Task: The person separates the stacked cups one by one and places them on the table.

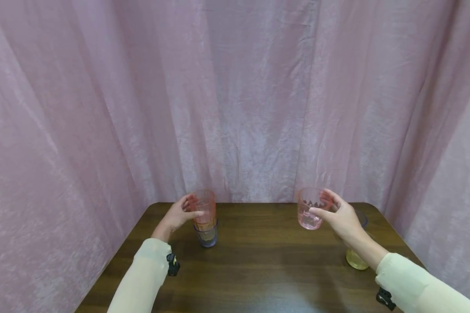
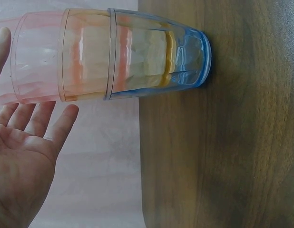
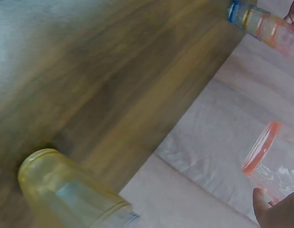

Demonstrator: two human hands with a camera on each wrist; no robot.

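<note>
On the left of the table rises a stack of clear cups: a blue cup (image 1: 208,238) at the bottom, an orange cup (image 2: 87,52) nested in it, and pink on top. My left hand (image 1: 179,213) holds the upper pink cup (image 1: 204,204), thumb in front and fingers behind. Its little finger stands off the cup in the left wrist view. Above the right side of the table, my right hand (image 1: 342,219) holds another pink cup (image 1: 308,215) by its side, the cup about upright and off the table. Behind the right forearm stands a yellow cup (image 1: 355,259), partly hidden.
A blue rim (image 1: 361,217) shows above the yellow cup, beside my right wrist. The dark wooden table (image 1: 258,256) ends at a pink curtain (image 1: 254,108), close behind both hands.
</note>
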